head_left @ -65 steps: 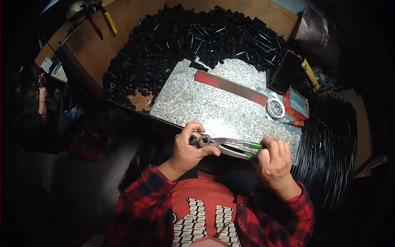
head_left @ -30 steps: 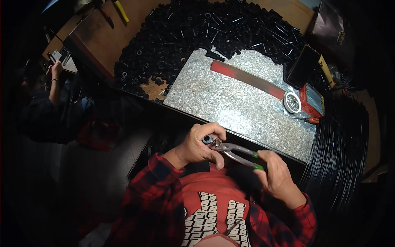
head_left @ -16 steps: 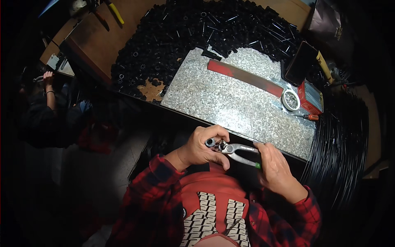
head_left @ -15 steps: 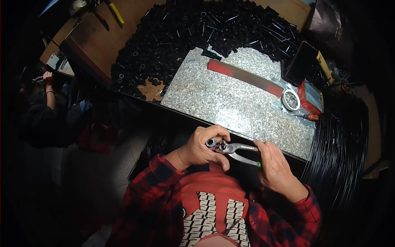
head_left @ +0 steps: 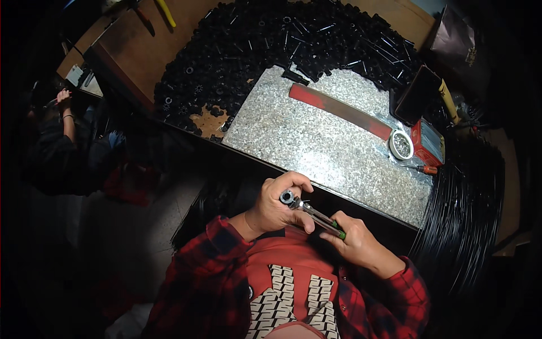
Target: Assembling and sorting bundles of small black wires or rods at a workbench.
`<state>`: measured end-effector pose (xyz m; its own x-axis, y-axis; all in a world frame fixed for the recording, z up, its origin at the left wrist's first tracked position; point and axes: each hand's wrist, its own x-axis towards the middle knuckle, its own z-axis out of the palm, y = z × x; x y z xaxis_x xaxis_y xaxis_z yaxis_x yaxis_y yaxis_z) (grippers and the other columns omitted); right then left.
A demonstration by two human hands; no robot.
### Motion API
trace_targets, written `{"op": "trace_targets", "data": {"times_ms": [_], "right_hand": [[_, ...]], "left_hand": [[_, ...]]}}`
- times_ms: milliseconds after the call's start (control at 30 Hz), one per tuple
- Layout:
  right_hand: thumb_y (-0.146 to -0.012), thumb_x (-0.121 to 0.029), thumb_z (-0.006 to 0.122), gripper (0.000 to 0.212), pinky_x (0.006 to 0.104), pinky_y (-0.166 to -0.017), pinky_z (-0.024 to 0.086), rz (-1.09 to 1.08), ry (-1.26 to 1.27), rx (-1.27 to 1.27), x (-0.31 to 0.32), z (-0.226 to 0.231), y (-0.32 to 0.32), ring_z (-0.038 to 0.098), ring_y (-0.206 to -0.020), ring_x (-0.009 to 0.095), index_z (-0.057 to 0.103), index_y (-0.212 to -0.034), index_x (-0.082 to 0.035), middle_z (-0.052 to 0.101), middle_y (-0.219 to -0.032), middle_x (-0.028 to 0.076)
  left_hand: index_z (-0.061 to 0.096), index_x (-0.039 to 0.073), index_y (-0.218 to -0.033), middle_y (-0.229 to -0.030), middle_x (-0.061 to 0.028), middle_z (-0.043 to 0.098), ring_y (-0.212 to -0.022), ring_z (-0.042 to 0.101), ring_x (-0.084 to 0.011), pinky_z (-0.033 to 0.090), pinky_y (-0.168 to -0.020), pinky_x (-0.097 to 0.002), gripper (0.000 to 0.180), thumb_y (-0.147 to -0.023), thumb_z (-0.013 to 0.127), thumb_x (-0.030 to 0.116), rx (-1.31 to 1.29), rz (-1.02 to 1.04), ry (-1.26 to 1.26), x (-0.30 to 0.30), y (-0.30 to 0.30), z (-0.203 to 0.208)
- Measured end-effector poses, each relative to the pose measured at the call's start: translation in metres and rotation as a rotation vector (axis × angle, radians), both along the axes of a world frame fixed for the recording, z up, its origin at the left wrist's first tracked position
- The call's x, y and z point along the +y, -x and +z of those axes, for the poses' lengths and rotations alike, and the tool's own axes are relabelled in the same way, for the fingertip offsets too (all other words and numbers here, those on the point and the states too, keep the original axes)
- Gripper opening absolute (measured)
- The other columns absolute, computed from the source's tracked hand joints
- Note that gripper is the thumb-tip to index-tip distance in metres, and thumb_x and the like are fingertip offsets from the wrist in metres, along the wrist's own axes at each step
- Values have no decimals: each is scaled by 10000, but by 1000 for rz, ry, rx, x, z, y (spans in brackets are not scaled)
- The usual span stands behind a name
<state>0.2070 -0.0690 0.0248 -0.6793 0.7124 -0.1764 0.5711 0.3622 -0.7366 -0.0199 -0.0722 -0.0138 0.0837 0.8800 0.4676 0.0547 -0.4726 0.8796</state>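
Observation:
Just off the near edge of the worktop, my left hand (head_left: 267, 208) is curled around a small dark tubular part (head_left: 287, 197); its round, hollow end points up between thumb and fingers. My right hand (head_left: 361, 244) grips a pair of metal pliers (head_left: 317, 214) by its green-tipped handles, which lie close together. The pliers' jaws reach into my left hand beside the tubular part. Exactly what they bite on is too small to make out.
A speckled board (head_left: 271, 124) bears a worn red bar (head_left: 339, 112), a white cup of small metal bits (head_left: 401, 145) and an orange-handled screwdriver (head_left: 428, 169). Black parts (head_left: 237, 56) are heaped behind. Black strands (head_left: 468, 209) hang at right; another person's hand (head_left: 64, 100) shows far left.
My right hand has moved left and inward. The plier handles, spread apart before, now look close together and slant more downward. My left hand has barely shifted and keeps the tubular part.

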Motion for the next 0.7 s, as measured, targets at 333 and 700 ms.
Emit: {"op": "trace_targets", "data": {"times_ms": [333,700], "right_hand": [[-852,-181,650,259,447,-517,449,-89,-507,-219,17,12,-16,579,-612,395,465,-778,-15,566,-703,195],[-794,-78,623,81,459,-627,466,-472,-754,-393,129,23,-88,603,-738,407,588,-845,-26,607,-736,213]], "left_hand": [[484,32,-1090,-515,25,363,-476,329,-40,270,-445,-210,776,-534,906,371,84,31,-37,1,1,5],[411,-17,-1141,-554,72,330,-518,368,-14,283,-495,-175,924,-516,797,543,77,24,53,-16,0,19]]}}
